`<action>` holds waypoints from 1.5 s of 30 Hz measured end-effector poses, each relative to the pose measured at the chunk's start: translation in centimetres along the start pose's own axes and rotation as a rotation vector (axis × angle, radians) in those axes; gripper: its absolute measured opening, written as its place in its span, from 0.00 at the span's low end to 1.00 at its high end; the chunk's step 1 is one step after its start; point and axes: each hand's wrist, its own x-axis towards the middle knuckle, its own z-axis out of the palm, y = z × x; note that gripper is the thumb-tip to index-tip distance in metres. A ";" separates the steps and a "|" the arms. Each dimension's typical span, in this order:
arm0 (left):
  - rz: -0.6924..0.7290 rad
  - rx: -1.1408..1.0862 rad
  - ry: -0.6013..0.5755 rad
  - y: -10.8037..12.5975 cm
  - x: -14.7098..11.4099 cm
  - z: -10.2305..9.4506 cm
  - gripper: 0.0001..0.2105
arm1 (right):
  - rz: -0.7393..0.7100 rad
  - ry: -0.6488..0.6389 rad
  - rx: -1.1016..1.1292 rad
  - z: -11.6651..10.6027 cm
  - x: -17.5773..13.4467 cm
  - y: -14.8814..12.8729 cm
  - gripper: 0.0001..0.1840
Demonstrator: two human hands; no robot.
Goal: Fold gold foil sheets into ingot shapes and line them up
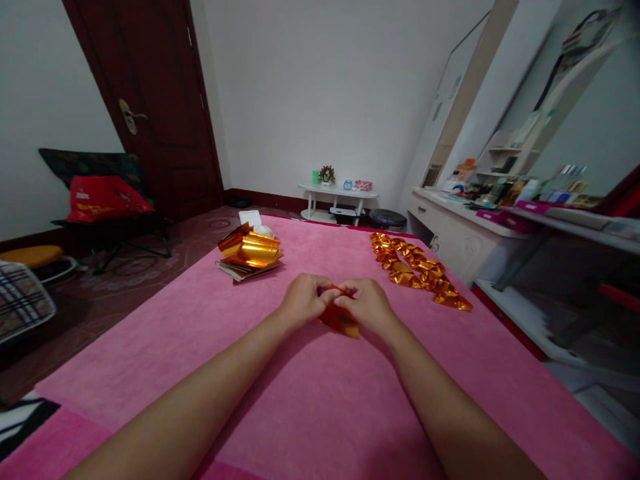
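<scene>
Both of my hands meet over the middle of a pink cloth (pixel 320 407). Between them is a sheet of shiny gold foil paper (pixel 345 325), partly bent and hidden by the fingers. My left hand (pixel 306 296) pinches its left side with thumb and fingers. My right hand (pixel 367 300) pinches the other side, the two thumbs close together at the upper edge. Ahead to the left lies a stack of gold foil sheets (pixel 251 252), loosely curled on top. Over on the right, several folded gold foil pieces (pixel 420 267) lie in rows.
Behind the foil stack are a white square item (pixel 250 218) and a white rounded object (pixel 263 231). A white dresser (pixel 450 227) crowded with bottles stands to the right. At left, a red bag (pixel 106 198) rests on a folding chair. A low white table (pixel 337 192) stands by the far wall.
</scene>
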 end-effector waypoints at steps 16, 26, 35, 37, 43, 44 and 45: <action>-0.143 -0.167 0.199 -3.7 1.3 -2.1 0.18 | 0.085 0.120 0.370 -2.3 0.2 1.6 0.16; 0.159 0.620 0.327 1.8 0.1 -2.4 0.16 | 0.056 0.046 0.230 0.7 0.0 -0.7 0.10; 0.250 0.821 0.295 1.6 0.3 -1.2 0.24 | 0.017 -0.075 0.340 1.4 -0.8 -4.2 0.09; 0.243 0.789 0.341 0.8 0.4 -2.1 0.24 | 0.038 -0.069 0.340 0.9 -0.9 -4.1 0.11; -0.117 0.552 0.620 -3.0 0.3 -6.4 0.27 | 0.154 -0.018 0.429 -1.0 -0.3 -2.1 0.11; -0.188 0.491 0.663 -3.4 0.3 -6.8 0.27 | 0.157 -0.013 0.429 -1.2 -0.2 -1.9 0.11; -0.222 0.447 0.672 -3.7 0.2 -6.9 0.28 | 0.158 -0.012 0.427 -1.4 -0.2 -1.7 0.11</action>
